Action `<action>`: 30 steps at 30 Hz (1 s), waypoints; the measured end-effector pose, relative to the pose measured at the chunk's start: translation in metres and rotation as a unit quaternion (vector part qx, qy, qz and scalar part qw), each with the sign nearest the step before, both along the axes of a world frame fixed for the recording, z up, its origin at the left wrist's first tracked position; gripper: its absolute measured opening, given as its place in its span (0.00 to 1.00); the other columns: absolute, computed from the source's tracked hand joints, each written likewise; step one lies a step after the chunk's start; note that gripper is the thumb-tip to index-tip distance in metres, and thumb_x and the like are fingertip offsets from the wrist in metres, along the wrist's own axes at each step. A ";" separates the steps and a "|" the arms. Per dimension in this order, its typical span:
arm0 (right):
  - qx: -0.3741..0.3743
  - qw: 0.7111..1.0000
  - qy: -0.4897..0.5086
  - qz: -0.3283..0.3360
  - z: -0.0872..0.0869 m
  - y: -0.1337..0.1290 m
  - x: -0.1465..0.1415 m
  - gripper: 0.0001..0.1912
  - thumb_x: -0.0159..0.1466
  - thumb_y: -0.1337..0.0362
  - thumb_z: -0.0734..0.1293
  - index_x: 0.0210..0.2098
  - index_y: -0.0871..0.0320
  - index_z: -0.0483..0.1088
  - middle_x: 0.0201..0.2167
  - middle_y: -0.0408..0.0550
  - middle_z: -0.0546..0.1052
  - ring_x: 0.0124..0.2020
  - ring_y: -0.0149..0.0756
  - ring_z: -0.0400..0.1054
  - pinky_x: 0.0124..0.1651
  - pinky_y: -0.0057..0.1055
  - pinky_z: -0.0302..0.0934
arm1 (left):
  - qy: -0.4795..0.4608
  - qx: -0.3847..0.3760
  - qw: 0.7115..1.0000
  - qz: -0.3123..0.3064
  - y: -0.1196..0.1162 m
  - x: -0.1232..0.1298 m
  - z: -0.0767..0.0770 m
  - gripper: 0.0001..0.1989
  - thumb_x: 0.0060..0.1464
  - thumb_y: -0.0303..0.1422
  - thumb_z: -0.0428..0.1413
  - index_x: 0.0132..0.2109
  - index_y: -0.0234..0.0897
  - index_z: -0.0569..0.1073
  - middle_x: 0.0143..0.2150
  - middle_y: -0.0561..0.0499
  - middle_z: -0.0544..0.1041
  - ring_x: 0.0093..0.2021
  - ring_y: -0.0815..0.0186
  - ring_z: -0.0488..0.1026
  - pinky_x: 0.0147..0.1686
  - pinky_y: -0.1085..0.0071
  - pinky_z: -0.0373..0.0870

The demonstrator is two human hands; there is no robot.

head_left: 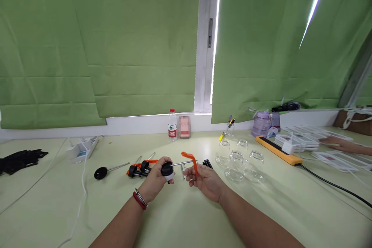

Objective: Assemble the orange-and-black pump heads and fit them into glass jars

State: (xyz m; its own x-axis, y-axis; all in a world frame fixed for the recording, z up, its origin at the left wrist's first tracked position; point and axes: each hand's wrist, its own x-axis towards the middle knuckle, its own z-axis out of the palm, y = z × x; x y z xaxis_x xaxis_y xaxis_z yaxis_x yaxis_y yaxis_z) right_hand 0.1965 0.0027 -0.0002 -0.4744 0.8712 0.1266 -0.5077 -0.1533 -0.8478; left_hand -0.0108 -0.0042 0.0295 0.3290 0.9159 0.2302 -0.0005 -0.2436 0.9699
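My left hand (158,180) is closed around a round black knob (167,169) with a thin metal rod (181,163) sticking out to the right. A white part shows just under the knob. Between the fingers of my right hand (207,180) is a curved orange plastic piece (194,161), its upper end bent to the left. The rod's tip reaches the orange piece; whether it passes through or only behind it, I cannot tell. Left of my hands lie black-capped parts (139,169) with rods and another orange piece. A similar round black piece (100,173) with a rod lies farther left.
Several clear glass jars (234,167) stand right of my hands. Behind are a water bottle (172,127), a phone-like pink-screened object (185,127) and a purple jug (260,124). An orange power strip (277,151), white frames and another person's hand (334,143) are at right. Cables cross the left side.
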 end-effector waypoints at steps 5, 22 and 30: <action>0.004 0.998 -0.062 0.028 0.000 -0.007 -0.007 0.14 0.57 0.56 0.68 0.31 0.64 0.73 0.34 0.54 0.74 0.31 0.33 0.66 0.33 0.31 0.56 | 0.021 -0.015 1.000 -0.014 -0.006 0.008 0.000 0.16 0.43 0.26 0.58 0.40 0.40 0.62 0.28 0.58 0.67 0.27 0.71 0.67 0.30 0.73 0.64; 0.002 0.996 -0.089 -0.024 -0.009 -0.007 -0.016 0.16 0.53 0.55 0.71 0.34 0.62 0.74 0.33 0.50 0.74 0.29 0.32 0.66 0.29 0.29 0.55 | -0.035 -0.077 0.991 -0.104 -0.019 0.018 0.008 0.25 0.42 0.27 0.62 0.46 0.42 0.61 0.38 0.53 0.69 0.38 0.67 0.70 0.41 0.68 0.64; -0.025 0.997 -0.058 -0.039 -0.010 -0.005 -0.016 0.18 0.51 0.54 0.71 0.36 0.62 0.74 0.36 0.52 0.75 0.30 0.32 0.67 0.34 0.30 0.55 | -0.033 -0.086 0.993 -0.071 -0.020 0.016 0.013 0.28 0.39 0.27 0.64 0.47 0.43 0.62 0.40 0.52 0.70 0.39 0.66 0.70 0.41 0.69 0.65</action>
